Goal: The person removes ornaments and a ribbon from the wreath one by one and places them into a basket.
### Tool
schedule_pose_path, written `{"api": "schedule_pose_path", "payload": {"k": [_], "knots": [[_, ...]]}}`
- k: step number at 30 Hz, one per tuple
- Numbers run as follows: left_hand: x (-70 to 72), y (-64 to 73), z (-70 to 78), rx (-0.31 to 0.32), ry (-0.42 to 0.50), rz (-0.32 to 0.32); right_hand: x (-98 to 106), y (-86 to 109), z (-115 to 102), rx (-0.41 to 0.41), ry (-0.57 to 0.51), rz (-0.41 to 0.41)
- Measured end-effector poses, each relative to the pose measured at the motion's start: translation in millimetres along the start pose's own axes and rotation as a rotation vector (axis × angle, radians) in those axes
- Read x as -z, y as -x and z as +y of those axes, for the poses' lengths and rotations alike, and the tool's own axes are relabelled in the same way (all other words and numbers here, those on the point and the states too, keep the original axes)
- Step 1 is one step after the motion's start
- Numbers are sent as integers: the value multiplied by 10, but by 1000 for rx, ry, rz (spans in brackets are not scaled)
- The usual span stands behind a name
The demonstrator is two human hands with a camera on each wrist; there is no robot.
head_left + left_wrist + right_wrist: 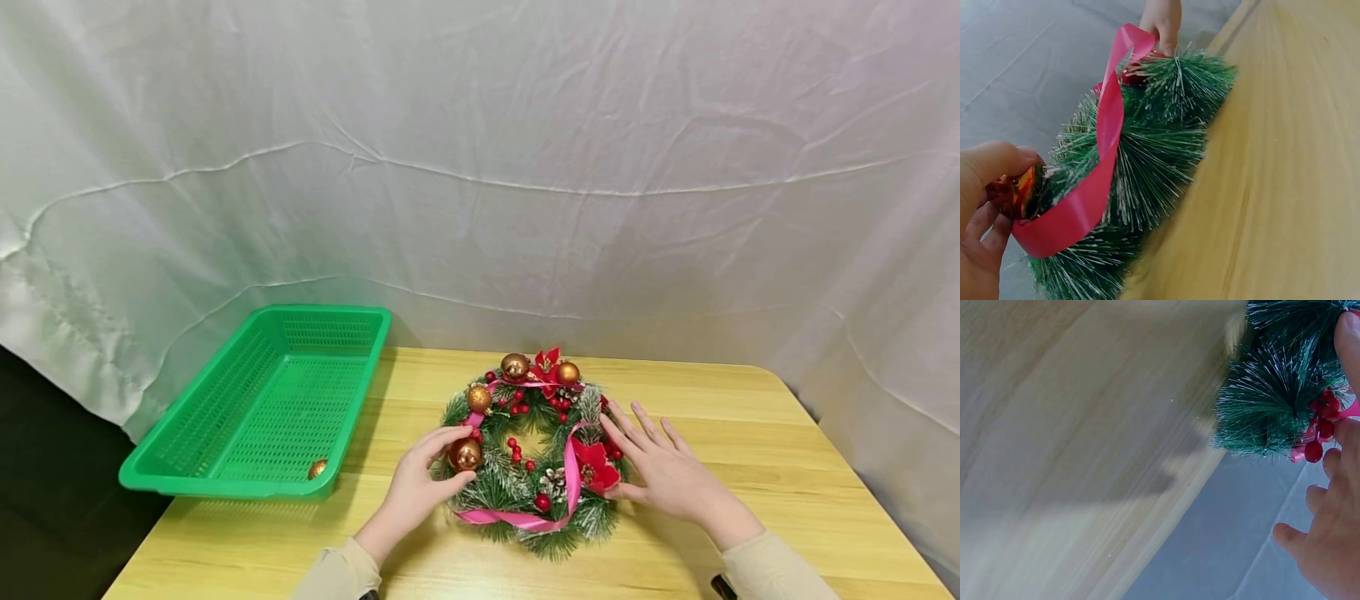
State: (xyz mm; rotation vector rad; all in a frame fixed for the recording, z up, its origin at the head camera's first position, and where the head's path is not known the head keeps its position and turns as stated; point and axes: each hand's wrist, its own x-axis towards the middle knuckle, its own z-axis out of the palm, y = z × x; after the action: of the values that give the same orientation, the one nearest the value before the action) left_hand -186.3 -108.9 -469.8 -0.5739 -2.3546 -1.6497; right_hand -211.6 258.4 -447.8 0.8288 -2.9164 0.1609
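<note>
A green Christmas wreath [498, 492] with frosted tips lies on the table, trimmed with red berries, pine cones, red poinsettias and a pink ribbon [573, 475]. My left hand [420, 479] is at its left side, thumb and fingers curved round a shiny copper bauble [465, 455]. The left wrist view shows the same bauble [1025, 190] between thumb and fingers, beside the ribbon [1079, 215]. On the right side, my right hand [663, 475] has its fingers spread, fingertips at the wreath's edge and thumb by a red poinsettia [595, 467]. Red berries [1325, 415] hang by those fingers.
A green plastic basket [360, 408] stands at the table's left, with one gold bauble [317, 469] in its near right corner. More baubles, such as a glittery gold one [479, 398], sit on the wreath's far side. A pale cloth [525, 208] hangs behind the table.
</note>
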Motion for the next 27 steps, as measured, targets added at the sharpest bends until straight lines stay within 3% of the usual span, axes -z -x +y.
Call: {"api": "schedule_pose_path", "payload": {"k": [10, 14, 22, 27], "knots": [[120, -52, 195, 17, 192, 7, 8, -8, -11, 2, -8, -4], [210, -79, 283, 1, 186, 24, 17, -6, -13, 4, -9, -6], [414, -104, 303, -108, 165, 78, 5, 1, -15, 23, -17, 37], [522, -83, 302, -112, 155, 120, 15, 0, -14, 6, -19, -2]]}}
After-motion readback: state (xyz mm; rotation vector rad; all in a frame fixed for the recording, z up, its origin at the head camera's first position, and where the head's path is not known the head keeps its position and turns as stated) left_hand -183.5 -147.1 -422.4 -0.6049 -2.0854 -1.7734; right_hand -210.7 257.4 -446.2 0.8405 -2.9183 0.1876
